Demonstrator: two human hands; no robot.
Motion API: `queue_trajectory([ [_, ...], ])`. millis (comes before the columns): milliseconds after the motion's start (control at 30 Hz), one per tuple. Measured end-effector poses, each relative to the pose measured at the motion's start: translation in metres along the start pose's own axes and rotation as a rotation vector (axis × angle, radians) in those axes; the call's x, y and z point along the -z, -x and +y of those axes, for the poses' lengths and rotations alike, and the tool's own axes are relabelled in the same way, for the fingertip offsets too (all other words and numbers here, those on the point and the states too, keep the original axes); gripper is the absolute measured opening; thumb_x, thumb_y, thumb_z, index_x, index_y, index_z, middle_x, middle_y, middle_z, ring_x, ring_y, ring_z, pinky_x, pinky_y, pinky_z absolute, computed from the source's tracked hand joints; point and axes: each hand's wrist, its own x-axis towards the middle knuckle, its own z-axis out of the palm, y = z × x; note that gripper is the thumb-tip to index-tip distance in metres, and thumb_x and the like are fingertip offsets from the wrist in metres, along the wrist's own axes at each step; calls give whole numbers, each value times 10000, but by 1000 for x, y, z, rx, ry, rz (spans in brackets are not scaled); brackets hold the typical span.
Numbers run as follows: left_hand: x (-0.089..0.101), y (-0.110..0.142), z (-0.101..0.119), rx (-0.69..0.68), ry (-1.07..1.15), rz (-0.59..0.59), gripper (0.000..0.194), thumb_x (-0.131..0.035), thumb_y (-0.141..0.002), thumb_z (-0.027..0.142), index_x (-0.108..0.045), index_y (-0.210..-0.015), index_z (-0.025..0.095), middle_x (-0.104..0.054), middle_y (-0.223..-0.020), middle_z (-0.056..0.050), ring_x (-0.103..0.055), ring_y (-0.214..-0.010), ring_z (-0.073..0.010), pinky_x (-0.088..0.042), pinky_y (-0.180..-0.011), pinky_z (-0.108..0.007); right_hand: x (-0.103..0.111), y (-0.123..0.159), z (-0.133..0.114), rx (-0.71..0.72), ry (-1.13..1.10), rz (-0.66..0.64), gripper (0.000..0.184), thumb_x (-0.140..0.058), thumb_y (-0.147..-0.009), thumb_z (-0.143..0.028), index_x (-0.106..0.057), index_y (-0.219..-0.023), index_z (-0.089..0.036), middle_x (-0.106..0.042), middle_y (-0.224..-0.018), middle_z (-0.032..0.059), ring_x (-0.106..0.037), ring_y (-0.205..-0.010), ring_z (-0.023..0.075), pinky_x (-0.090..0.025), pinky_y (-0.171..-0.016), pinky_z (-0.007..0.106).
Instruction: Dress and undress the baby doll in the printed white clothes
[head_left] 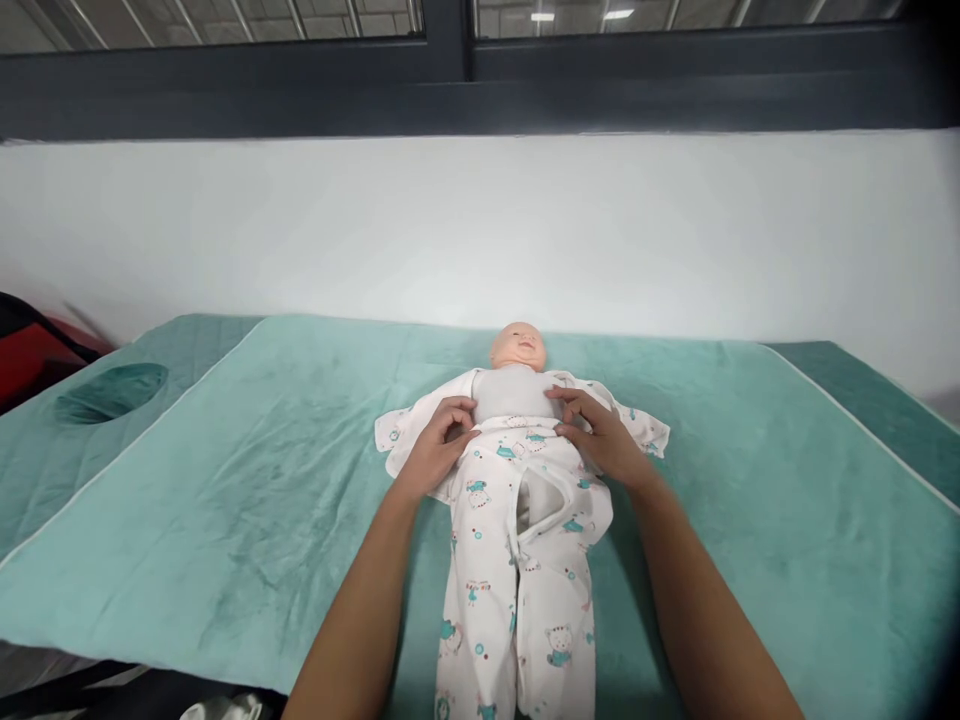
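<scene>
From the face hole point(112, 393), teal cover point(247, 450) stretches to the curled left hand point(437, 447), the baby doll point(514, 395) face-up mid-cover in white cat-print trousers point(484, 520), the bent right hand point(606, 437) (whether either pinches, I can't tell), then on to white piping point(862, 430).

PLACE: likely care-training or massage room | green-covered bed point(262, 450) with face hole point(112, 393) | baby doll point(519, 346) | dark-framed window point(240, 95)

Pants point(480, 580) cut off btm, red obj point(30, 357) cut L
</scene>
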Motion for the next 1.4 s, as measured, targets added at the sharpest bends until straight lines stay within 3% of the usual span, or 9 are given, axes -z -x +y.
queue_trajectory([
  [133, -8, -14, 2, 8, -79, 138, 125, -555, -915, 324, -511, -862, 220, -644, -1100, -60, -574, -1067, -207, -405, -935, -338, -6, -18, 3, -113, 154, 148, 128, -553, -916, -387, -520, -879, -269, -699, -1096, 43, -620, -1026, 252, -433, -888, 388],
  [300, -14, -52, 0, 87, -324, 273, 118, -584, -885, 302, -500, -839, 233, -566, -703, 16, -521, -691, -189, -366, -710, -304, -20, -49, 17, -283, 352, 388, 145, -537, -882, -413, -521, -855, -271, -614, -725, 3, -557, -719, 226, -387, -700, 334],
  [533, -24, -36, -15, 69, -421, 432, 83, -566, -887, 314, -554, -891, 232, -627, -914, -47, -562, -855, -225, -386, -762, -319, -39, -31, 20, -121, 135, 554, 166, -616, -833, -406, -617, -912, -261, -663, -988, 49, -603, -885, 216, -469, -777, 325],
  [633, -18, -27, -13, 85, -413, 386, 64, -543, -877, 272, -580, -852, 227, -637, -845, -43, -561, -794, -217, -384, -730, -317, -36, -17, 18, -71, 200, 596, 168, -588, -856, -374, -653, -934, -240, -654, -1017, 69, -593, -893, 215, -473, -799, 339],
  [767, 1, -24, -9, 207, -245, 157, 73, -552, -800, 242, -616, -773, 220, -621, -672, -11, -535, -610, -182, -383, -609, -294, -26, -3, 23, -237, 180, 525, 200, -579, -854, -397, -688, -889, -232, -697, -898, 50, -609, -842, 222, -461, -811, 362],
  [867, 12, -22, -11, 327, -83, -168, 98, -577, -676, 180, -657, -725, 210, -645, -651, -18, -552, -582, -190, -397, -542, -286, -18, 4, 29, -394, 95, 356, 171, -607, -804, -375, -700, -811, -231, -713, -835, 24, -623, -807, 223, -458, -779, 355],
  [933, 13, -21, -14, 317, -55, -282, 145, -593, -617, 140, -686, -707, 207, -692, -724, -39, -604, -687, -225, -443, -588, -297, -14, 7, 32, -423, 33, 207, 135, -606, -772, -324, -696, -768, -223, -704, -798, 11, -622, -801, 221, -455, -770, 347],
  [1167, 8, -17, -9, 375, 238, -274, 384, -699, -616, 142, -715, -997, 185, -732, -971, -72, -656, -934, -273, -535, -764, -360, -2, 7, 23, -433, -374, -68, 283, -669, -705, -335, -690, -955, -204, -699, -894, 20, -615, -887, 228, -479, -817, 356],
  [1400, -5, -16, -3, 429, 410, -83, 461, -812, -632, 250, -696, -1067, 153, -735, -972, -91, -670, -874, -257, -538, -748, -366, -14, 4, 24, -391, -478, 89, 220, -718, -692, -326, -556, -780, -206, -579, -733, -36, -489, -673, 133, -386, -621, 262],
])
